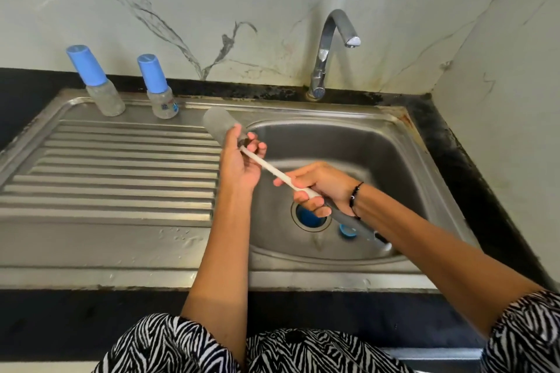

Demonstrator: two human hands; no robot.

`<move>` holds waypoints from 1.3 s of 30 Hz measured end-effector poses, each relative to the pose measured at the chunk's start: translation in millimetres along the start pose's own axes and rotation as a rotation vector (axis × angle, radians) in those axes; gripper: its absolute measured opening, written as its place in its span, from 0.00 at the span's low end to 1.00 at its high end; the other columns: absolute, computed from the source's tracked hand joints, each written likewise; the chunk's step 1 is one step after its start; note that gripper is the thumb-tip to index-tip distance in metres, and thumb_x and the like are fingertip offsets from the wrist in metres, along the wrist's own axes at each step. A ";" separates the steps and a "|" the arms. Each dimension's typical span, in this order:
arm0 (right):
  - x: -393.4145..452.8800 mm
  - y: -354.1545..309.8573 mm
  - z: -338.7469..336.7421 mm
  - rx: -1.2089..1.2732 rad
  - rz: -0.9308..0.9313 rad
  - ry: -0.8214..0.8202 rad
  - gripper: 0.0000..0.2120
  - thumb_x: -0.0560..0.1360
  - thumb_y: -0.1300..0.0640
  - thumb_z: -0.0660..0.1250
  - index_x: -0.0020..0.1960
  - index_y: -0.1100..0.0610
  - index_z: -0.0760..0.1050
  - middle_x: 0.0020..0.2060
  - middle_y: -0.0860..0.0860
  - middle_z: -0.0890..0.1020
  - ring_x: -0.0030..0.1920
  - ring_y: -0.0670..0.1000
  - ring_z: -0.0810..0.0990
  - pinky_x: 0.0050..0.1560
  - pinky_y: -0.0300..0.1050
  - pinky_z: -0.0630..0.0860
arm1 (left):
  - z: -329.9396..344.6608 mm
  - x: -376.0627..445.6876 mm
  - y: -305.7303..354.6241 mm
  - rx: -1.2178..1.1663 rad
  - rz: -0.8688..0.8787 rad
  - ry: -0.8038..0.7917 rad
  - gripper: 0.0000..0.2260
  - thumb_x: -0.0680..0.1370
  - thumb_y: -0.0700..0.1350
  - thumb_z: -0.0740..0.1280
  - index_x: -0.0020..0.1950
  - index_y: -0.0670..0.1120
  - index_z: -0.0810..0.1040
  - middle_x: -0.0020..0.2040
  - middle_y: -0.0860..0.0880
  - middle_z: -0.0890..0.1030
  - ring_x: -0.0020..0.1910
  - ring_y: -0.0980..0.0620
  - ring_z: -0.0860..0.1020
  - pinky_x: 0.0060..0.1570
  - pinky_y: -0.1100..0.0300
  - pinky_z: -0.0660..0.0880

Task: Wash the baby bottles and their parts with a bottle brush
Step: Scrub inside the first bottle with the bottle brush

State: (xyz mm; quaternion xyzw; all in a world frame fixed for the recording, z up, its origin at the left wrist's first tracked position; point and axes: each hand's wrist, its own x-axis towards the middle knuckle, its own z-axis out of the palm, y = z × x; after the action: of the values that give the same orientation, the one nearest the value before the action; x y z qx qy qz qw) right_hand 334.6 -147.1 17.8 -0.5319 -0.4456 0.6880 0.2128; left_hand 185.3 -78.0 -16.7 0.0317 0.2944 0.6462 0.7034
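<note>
My left hand (239,160) grips the neck of an open clear baby bottle (218,124), tilted with its base up and to the left, over the sink's left rim. The bottle brush (272,171) has a white shaft that runs into the bottle's mouth. My right hand (318,188) grips the brush by its grey handle above the basin. Two more baby bottles with blue caps, one (95,82) at far left and one (159,88) beside it, stand upright at the back of the drainboard. A small blue part (347,230) lies in the basin by the drain.
The steel sink (378,160) has a drain (310,218) with something blue in it. A ribbed drainboard (121,166) lies to the left. The faucet (327,48) stands behind the basin with no water running. A marble wall rises behind and at right.
</note>
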 end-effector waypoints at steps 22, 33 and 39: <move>22.0 -3.1 29.9 -1.608 -0.476 0.678 0.24 0.77 0.63 0.53 0.73 0.60 0.60 0.51 0.57 0.77 0.47 0.63 0.79 0.35 0.49 0.66 | 20.6 1.2 -10.7 0.227 0.038 0.045 0.09 0.79 0.43 0.64 0.41 0.40 0.73 0.32 0.45 0.74 0.27 0.51 0.79 0.34 0.56 0.80; 5.5 -11.4 17.3 -0.096 -0.086 0.119 0.13 0.78 0.65 0.57 0.56 0.61 0.78 0.25 0.53 0.68 0.18 0.46 0.61 0.18 0.33 0.59 | 3.7 -1.9 12.9 -0.169 -0.025 -0.153 0.16 0.77 0.49 0.65 0.56 0.37 0.71 0.47 0.39 0.80 0.45 0.45 0.82 0.48 0.54 0.81; 4.3 -2.6 16.4 -1.222 -0.452 0.446 0.13 0.77 0.62 0.56 0.57 0.55 0.75 0.37 0.57 0.77 0.34 0.60 0.75 0.33 0.47 0.62 | -6.3 6.3 6.4 -0.056 0.101 0.096 0.08 0.77 0.44 0.68 0.50 0.42 0.72 0.33 0.46 0.76 0.26 0.54 0.74 0.26 0.63 0.73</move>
State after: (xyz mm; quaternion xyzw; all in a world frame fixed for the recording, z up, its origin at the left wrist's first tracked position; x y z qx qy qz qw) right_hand 317.5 -148.8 18.3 -0.5792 -0.7991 0.1263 0.0995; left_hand 176.8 -73.2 -21.5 -0.0042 0.3074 0.6896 0.6557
